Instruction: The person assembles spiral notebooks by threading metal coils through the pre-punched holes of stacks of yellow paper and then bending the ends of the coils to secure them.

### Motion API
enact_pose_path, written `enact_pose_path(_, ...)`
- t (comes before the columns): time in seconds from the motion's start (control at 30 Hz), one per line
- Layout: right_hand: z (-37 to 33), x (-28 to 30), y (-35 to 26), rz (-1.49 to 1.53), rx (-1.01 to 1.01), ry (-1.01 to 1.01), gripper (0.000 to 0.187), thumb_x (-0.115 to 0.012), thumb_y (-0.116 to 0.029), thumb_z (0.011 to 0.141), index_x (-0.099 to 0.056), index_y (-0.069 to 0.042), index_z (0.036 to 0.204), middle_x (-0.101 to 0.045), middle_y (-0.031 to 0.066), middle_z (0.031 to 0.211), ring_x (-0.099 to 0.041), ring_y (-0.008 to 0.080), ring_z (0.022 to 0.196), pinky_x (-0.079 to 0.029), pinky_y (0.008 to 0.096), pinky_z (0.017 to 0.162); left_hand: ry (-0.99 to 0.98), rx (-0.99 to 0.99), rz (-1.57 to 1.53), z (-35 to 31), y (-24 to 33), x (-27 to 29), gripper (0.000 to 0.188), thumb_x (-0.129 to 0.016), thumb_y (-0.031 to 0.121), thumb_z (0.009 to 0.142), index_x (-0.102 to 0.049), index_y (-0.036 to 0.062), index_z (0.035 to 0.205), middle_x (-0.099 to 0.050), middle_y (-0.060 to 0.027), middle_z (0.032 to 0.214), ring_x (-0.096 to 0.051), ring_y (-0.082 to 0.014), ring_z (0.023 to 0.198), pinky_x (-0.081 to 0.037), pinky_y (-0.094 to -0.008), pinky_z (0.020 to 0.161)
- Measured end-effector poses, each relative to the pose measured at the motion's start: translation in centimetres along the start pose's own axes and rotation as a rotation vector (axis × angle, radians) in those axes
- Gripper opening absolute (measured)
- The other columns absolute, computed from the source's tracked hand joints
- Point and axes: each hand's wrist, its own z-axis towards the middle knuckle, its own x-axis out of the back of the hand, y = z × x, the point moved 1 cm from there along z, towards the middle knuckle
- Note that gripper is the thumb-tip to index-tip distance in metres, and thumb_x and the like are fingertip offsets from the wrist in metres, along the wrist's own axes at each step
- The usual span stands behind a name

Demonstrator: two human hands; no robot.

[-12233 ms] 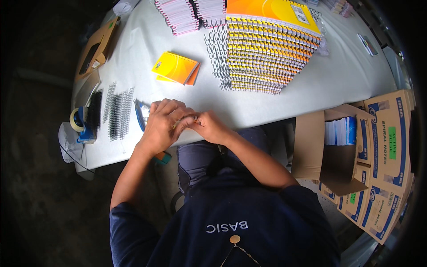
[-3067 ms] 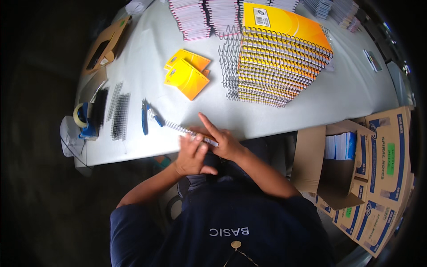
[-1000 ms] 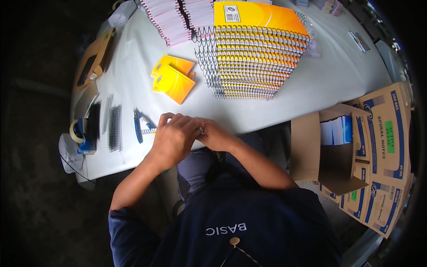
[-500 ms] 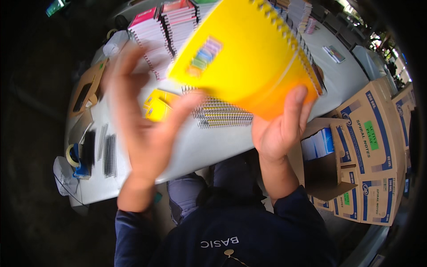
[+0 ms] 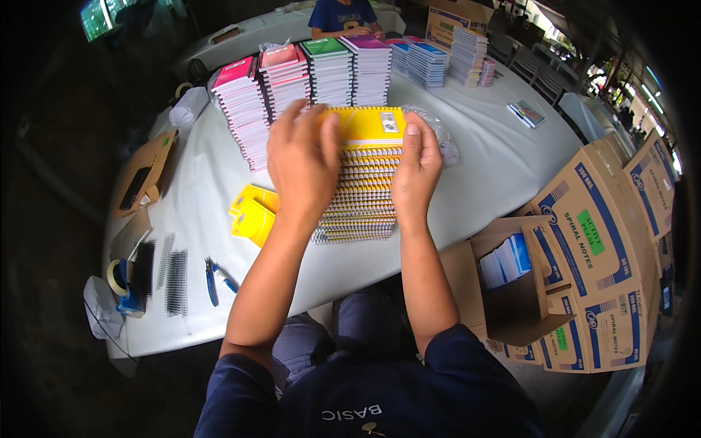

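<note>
A yellow spiral notebook lies on top of a tall stack of spiral-bound notebooks, whose coils face me. My left hand is at the left side of the top notebook, slightly blurred, with its fingers extended and its thumb apart. At the opposite side, my right hand grips the top notebook's right edge, thumb up and fingers around the side. Left of the stack, loose yellow covers or small notebooks lie on the table, partly behind my left forearm.
Coloured notebook stacks stand behind, with blue stacks farther right. Pliers, black wire coils and a tape dispenser lie left. Cardboard boxes stand right, one open. Another person sits across the table.
The yellow notebook has come down from in front of me onto the stack. My left hand has moved in to its left side; my right hand stays at its right edge.
</note>
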Motion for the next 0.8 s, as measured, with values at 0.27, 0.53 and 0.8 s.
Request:
enact_pose_path(0.27,-0.2,-0.5,0.1,-0.238,0.217,0.126,0.018,-0.057,-0.014,0.088,-0.065,0.003,0.092,-0.064,0.0110,0.089,-0.061,0.0210,0.083,-0.047,0.0310,0.076,0.098,0.457,-0.402,-1.1,-1.4,-1.0,0.016,-0.066,0.014,0.081,-0.059,-0.0002,0.077,-0.057,-0.0077,0.066,-0.053,-0.0184,0.061,-0.044,-0.0312,0.059)
enact_pose_path(0.53,-8.7,-1.6,-3.2,0.313,0.086,-0.177,0.021,-0.046,-0.015,0.092,-0.055,0.002,0.100,-0.058,0.0134,0.097,-0.055,0.0226,0.090,-0.043,0.0349,0.083,0.186,0.397,-0.658,-8.4,-0.3,11.4,0.021,-0.050,0.014,0.090,-0.050,-0.0018,0.104,-0.054,-0.0100,0.097,-0.051,-0.0162,0.085,-0.043,-0.0310,0.076)
enact_pose_path(0.8,-33.1,-2.4,-5.6,0.947,-1.976,-1.853,0.044,-0.041,-0.037,0.093,-0.049,-0.001,0.116,-0.046,0.0144,0.126,-0.045,0.0242,0.115,-0.033,0.0387,0.101,-0.018,0.083,-0.589,-17.1,5.6,21.6,0.012,-0.061,0.013,0.082,-0.060,0.0030,0.087,-0.057,-0.0043,0.073,-0.054,-0.0208,0.063,-0.039,-0.0311,0.057)
